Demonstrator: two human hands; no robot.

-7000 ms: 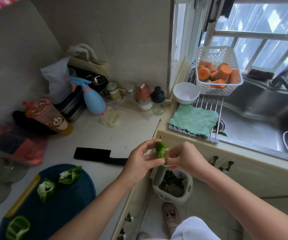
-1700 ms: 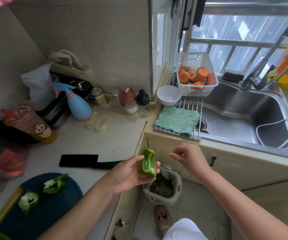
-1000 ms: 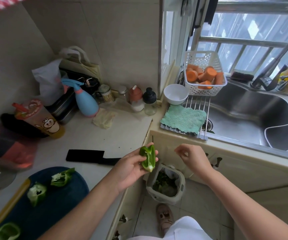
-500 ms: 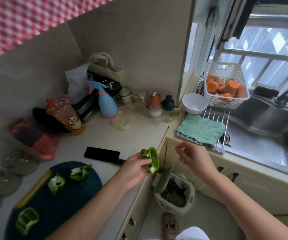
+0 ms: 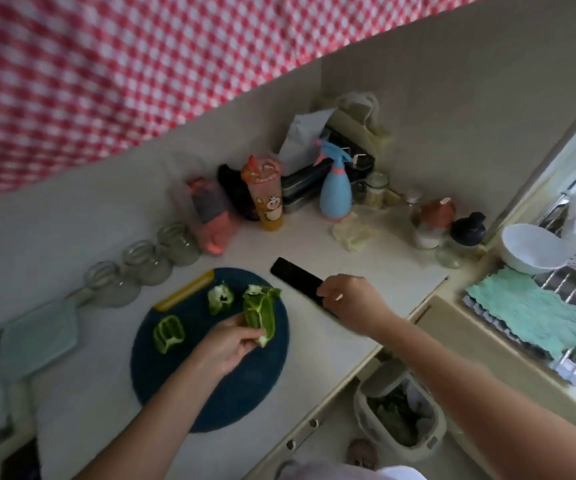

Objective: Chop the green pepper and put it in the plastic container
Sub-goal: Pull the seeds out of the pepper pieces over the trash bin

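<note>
The pepper (image 5: 259,315) was a green half, hollow, with pale ribs inside. It was held just over the round blue board (image 5: 245,386), its long side pointing away from the person. The left hand (image 5: 226,344) pinched its near end. The right hand (image 5: 349,299) was curled round the flat black knife (image 5: 295,277) beside the board

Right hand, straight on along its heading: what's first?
The right hand points up-left at the black knife, so that comes first. It looks to be over the handle end; contact unclear.
</note>
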